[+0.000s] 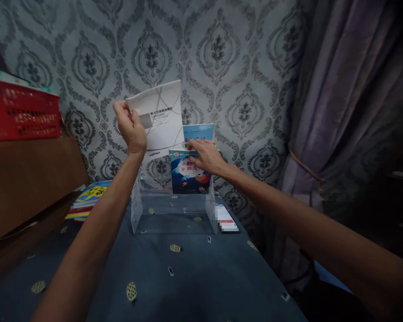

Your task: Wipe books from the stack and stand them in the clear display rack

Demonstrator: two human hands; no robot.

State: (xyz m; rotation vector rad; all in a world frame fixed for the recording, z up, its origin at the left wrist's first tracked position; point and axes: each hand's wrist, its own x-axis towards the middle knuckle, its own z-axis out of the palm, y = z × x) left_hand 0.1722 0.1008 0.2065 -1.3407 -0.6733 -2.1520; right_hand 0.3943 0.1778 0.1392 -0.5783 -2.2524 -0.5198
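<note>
My left hand [130, 127] is closed on the left edge of a white booklet [166, 120] with dark print, raised and tilted over the left part of a clear plastic rack [174, 223]. At the rack's right side, several picture books stand upright. The front one is a dark blue picture book [190, 179] with fish on its cover; behind it rises a light blue book [204, 130]. My right hand [204, 155] rests at the top of these books, fingers bent over the front one's upper edge. Its fingertips are partly hidden, so a firm grip cannot be made out.
A phone [227, 219] lies just right of the rack on the dark patterned tablecloth [154, 277]. To the left are a stack of books [90, 194] and a red basket [23, 109] on a wooden box [33, 179]. A purple curtain [322, 112] hangs at the right; the patterned wall [218, 49] stands behind.
</note>
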